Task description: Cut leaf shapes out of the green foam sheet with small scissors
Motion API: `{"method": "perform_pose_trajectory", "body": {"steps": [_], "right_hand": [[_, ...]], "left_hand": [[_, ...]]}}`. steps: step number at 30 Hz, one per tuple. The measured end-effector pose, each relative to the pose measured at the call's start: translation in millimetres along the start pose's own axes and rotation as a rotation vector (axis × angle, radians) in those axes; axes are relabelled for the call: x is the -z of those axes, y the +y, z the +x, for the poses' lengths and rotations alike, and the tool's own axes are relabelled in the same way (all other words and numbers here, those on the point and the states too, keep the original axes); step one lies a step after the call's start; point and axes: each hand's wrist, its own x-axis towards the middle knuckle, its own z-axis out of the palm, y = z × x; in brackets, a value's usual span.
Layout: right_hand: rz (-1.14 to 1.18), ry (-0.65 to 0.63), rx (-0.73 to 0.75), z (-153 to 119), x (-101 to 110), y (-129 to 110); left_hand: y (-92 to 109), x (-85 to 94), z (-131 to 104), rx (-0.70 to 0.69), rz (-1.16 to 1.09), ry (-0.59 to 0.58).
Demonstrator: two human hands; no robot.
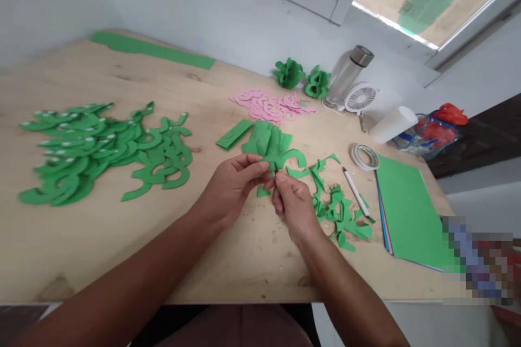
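Observation:
Near the middle of the table, my left hand point(240, 179) pinches a curved green paper cut-out point(293, 156) between thumb and fingers. My right hand point(296, 203) is closed close beside it, around a small dark tool mostly hidden by the fingers; a dark tip point(276, 168) shows at the paper. Just beyond the hands lie folded green paper pieces point(262, 138). Green paper scraps point(344, 217) are scattered to the right of my right hand. A large pile of curved green cut-outs point(93, 143), some with white spots on their ends, spreads over the left.
Pink paper cut-outs point(268, 105) lie farther back, near two green paper ornaments point(288, 73). A bottle point(344, 81), small fan point(361, 97) and white cylinder point(393, 124) stand along the wall. At right are a tape roll point(365, 157), white pen point(355, 191) and paper stack point(407, 206).

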Motion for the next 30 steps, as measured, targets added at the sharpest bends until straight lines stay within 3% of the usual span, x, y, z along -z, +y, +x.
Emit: {"method": "perform_pose_trajectory", "body": {"steps": [30], "right_hand": [[-0.026,-0.005,-0.014,-0.2,1.0,0.7]], "left_hand": [[0.4,2.3,1.9,-0.002,0.006,0.005]]}}
